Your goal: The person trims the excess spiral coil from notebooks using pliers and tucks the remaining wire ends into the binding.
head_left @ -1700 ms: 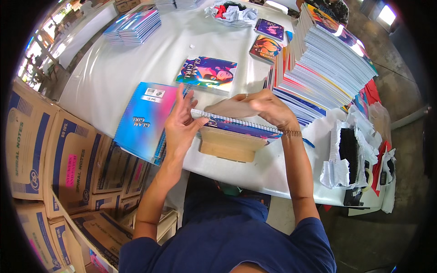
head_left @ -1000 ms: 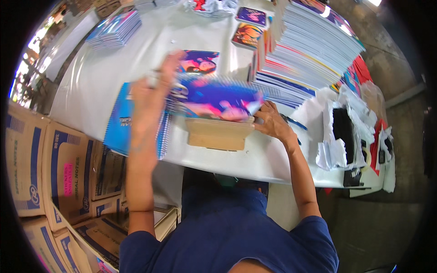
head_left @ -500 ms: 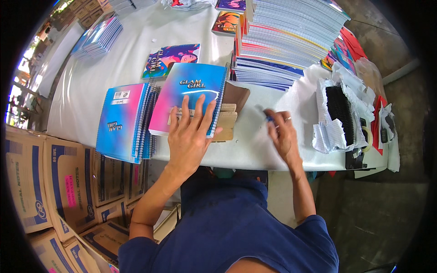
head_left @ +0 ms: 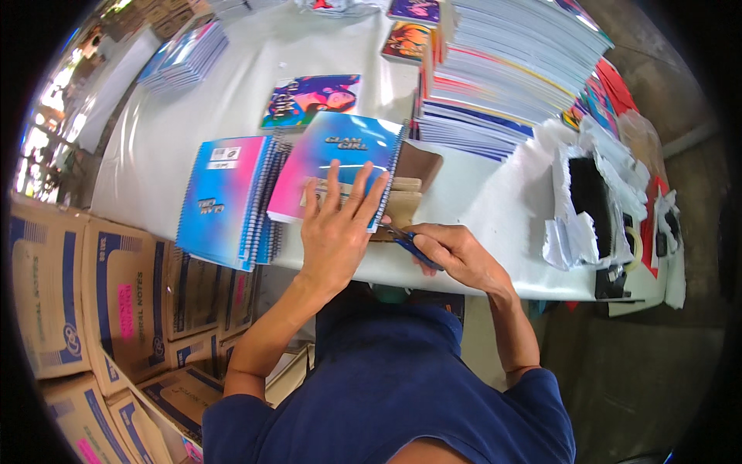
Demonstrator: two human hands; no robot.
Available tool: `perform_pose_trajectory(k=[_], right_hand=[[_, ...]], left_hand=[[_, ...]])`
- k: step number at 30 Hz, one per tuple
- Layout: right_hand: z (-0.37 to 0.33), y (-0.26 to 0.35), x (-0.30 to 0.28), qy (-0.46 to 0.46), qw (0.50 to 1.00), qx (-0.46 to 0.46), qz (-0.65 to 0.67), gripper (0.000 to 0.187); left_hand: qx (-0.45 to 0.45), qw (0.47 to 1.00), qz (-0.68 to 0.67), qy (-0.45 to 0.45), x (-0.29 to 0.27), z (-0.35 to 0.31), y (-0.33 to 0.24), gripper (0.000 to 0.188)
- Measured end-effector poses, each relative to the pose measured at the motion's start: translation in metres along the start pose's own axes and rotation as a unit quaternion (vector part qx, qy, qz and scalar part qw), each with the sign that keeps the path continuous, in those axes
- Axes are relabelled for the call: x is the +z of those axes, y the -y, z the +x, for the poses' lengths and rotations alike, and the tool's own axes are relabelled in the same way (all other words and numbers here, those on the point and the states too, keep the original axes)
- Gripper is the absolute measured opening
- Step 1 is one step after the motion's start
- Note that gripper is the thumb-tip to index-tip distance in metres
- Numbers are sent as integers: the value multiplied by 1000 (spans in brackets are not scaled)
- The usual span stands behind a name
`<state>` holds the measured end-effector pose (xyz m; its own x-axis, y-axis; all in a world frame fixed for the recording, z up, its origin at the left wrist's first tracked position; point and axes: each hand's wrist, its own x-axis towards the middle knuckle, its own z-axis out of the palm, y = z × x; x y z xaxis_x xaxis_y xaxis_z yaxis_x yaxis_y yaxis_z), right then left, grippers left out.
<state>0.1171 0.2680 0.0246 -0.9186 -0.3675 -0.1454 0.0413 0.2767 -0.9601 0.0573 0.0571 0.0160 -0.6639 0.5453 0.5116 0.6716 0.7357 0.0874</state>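
Head camera view: a blue-and-pink spiral notebook (head_left: 321, 153) is shown lying on the table (head_left: 487, 205), its wire coil along the 3 o'clock side. The cover is held down by the left hand (head_left: 340, 240), whose fingers are spread open and laid flat across its lower part; nothing is grasped between them. A blue-handled plier-like tool (head_left: 416, 244) is gripped in the closed fingers of the right hand (head_left: 465, 257). Its tips are directed at the notebook's corner between 4 and 5 o'clock, near the coil's end; whether contact is made cannot be told.

Clock positions are taken from the notebook's centre. A tan block (head_left: 403, 206), partly covered by the notebook, is seen at 4 o'clock. Similar blue-and-pink notebooks (head_left: 224, 189) are piled at 9 o'clock, and a multicoloured notebook (head_left: 313, 97) is placed just beyond the upper edge, between 11 and 12. A tall notebook stack (head_left: 510, 85) is located at 2 o'clock, torn white wrapping (head_left: 562, 243) around black contents at 3, and cardboard cartons (head_left: 127, 298) at 8.
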Motion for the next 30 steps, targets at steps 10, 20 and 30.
perform_pose_trajectory(k=[10, 20, 30], right_hand=[[0, -49, -79, -319, 862, -16, -393, 26], [90, -36, -48, -332, 820, -258, -388, 16], [305, -37, -54, -130, 971, 111, -167, 39]], left_hand=[[-74, 982, -42, -171, -114, 4, 89, 62], [-168, 952, -152, 207, -102, -75, 143, 90], [-104, 990, -98, -14, -88, -43, 107, 53]])
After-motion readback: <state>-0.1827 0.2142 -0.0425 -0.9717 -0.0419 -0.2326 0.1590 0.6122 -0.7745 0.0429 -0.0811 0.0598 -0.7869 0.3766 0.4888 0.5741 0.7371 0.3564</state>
